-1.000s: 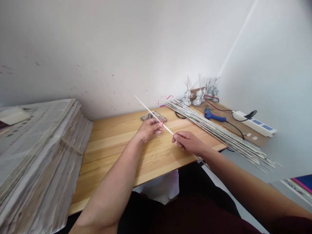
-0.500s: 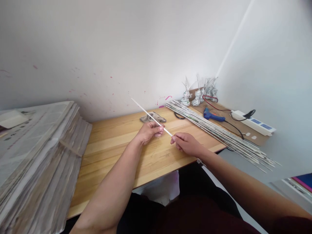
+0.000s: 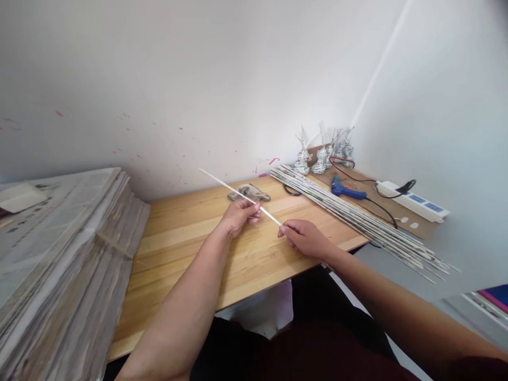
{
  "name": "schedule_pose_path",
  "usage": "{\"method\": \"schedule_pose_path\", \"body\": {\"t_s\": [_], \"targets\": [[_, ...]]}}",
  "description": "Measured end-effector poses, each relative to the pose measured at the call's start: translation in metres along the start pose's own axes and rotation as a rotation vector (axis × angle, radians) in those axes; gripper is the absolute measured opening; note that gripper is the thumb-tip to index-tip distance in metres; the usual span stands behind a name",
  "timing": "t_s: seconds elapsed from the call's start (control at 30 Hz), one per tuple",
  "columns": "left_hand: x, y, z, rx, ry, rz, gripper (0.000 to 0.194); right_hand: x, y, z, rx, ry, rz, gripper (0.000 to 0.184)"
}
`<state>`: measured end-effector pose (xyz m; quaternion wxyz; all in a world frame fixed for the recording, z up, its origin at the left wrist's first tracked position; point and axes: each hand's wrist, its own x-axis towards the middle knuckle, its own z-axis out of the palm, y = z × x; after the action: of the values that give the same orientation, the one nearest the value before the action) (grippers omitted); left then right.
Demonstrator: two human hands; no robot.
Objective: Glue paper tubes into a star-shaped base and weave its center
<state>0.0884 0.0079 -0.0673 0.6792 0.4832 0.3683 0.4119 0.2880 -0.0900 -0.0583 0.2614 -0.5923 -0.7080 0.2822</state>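
One thin white stick is above the wooden table, pinched by the left hand near its middle and the right hand at its near end. Many similar sticks look already finished; the remaining amount, I cannot tell.

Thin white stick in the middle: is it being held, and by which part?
Yes: the right hand pinches the stick at its near end, the left hand holds it partway along, and its far end is free.
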Motion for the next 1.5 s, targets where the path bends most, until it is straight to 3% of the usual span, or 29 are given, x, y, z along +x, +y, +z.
{"method": "schedule_pose_path", "body": {"t_s": [0.1, 0.27, 0.37, 0.47, 0.67, 0.8, 0.97, 1.27, 1.5], "targets": [[0.003, 0.0, -0.003, 0.004, 0.065, -0.005, 0.027, 0.0, 0.01, -0.016, -0.124, 0.075, 0.002, 0.032], [0.011, -0.003, -0.009, 0.119, 0.26, 0.099, 0.017, 0.003, 0.044, -0.069, -0.529, 0.273, 0.086, 0.034], [0.015, -0.006, -0.012, 0.19, 0.348, 0.189, 0.015, 0.007, 0.063, -0.098, -0.766, 0.298, 0.228, 0.039], [0.018, -0.009, -0.014, 0.245, 0.379, 0.254, 0.016, 0.013, 0.074, -0.111, -0.893, 0.297, 0.306, 0.04], [0.022, -0.012, -0.017, 0.359, 0.4, 0.261, 0.015, 0.029, 0.077, -0.093, -1.027, 0.392, 0.231, 0.039], [0.024, -0.015, -0.022, 0.449, 0.39, 0.272, 0.017, 0.04, 0.075, -0.081, -1.003, 0.355, 0.2, 0.034], [0.024, -0.017, -0.024, 0.544, 0.39, 0.29, 0.018, 0.049, 0.075, -0.085, -0.949, 0.391, 0.144, 0.027], [0.025, -0.02, -0.027, 0.612, 0.402, 0.299, 0.018, 0.041, 0.075, -0.068, -0.933, 0.31, 0.105, 0.026], [0.027, -0.022, -0.03, 0.624, 0.409, 0.308, 0.02, 0.044, 0.073, -0.085, -0.935, 0.394, 0.17, 0.027]]}}
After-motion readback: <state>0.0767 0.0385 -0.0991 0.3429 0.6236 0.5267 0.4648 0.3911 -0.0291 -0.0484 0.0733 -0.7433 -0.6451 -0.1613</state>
